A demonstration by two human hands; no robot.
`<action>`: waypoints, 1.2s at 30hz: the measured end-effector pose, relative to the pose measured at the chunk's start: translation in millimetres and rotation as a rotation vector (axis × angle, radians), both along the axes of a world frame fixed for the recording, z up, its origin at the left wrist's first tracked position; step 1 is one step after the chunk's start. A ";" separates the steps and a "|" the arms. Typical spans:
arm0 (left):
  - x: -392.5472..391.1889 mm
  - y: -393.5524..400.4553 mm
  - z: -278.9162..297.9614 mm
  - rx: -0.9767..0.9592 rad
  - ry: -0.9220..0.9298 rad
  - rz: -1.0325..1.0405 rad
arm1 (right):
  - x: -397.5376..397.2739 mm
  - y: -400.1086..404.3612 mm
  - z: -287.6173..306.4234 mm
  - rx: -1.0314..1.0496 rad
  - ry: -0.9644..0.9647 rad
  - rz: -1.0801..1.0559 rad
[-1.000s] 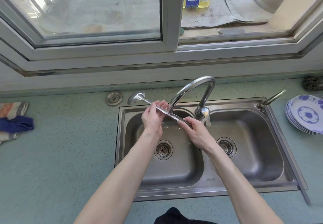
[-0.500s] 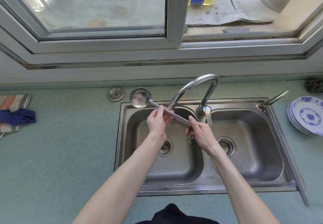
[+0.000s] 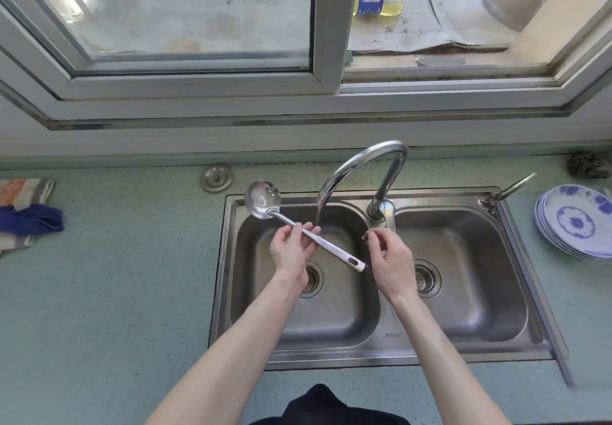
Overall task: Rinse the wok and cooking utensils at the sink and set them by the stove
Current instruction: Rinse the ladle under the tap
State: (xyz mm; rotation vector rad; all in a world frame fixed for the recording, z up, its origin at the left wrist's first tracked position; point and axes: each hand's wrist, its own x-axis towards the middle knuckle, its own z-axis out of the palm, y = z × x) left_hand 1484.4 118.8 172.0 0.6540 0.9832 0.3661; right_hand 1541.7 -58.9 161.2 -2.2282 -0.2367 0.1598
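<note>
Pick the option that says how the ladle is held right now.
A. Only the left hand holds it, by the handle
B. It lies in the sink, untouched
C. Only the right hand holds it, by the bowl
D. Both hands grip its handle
A: the left hand grips the handle of the ladle, while the right hand sits just off the handle's end, not gripping it.
</note>
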 end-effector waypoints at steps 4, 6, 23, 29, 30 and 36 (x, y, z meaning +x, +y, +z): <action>-4.3 -1.7 -1.5 -0.011 0.005 -0.027 | 7.4 -12.7 -11.9 -0.200 -0.401 0.028; -6.0 -4.2 -2.1 -0.016 0.006 -0.048 | 12.0 -18.2 -19.0 -0.399 -0.414 0.130; -7.0 -21.4 5.9 -0.046 0.012 -0.126 | 8.7 -30.7 -29.0 -0.776 -0.059 0.391; -13.8 -24.6 6.5 -0.039 0.033 -0.119 | 14.7 -34.4 -20.0 -0.739 -0.051 0.424; -14.8 -24.1 6.2 -0.031 0.036 -0.118 | 16.2 -34.1 -18.3 -0.667 -0.056 0.393; -21.6 -24.0 5.0 0.083 0.068 -0.065 | -17.2 -9.8 17.6 -0.150 0.083 0.270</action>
